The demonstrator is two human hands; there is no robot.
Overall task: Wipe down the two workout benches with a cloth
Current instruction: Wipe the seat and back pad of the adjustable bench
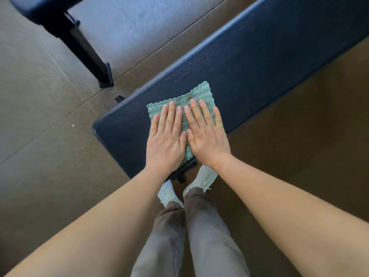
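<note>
In the head camera view, the green cloth (191,98) lies flat on the near end of the dark blue bench (269,62). The left hand (166,136) and the right hand (205,134) lie side by side on top of it. Both hands are flat, with straight fingers close together, and they press the cloth down. Neither hand pinches it.

I think the step now is wiping this bench top. To do it well, push down evenly with both palms and slide the cloth in long lines toward the far end. Go right out to the left and right edges, so no strip gets missed. Move slowly, so the cloth does not bunch up or slip out from under the hands.

Now the count. There is one cloth. There are two hands. There are two benches: this one, and a second bench (40,9) far to the left, seen only in part, with one dark leg (87,50) showing. Two white shoes (205,177) stand on the brown floor (50,116).
</note>
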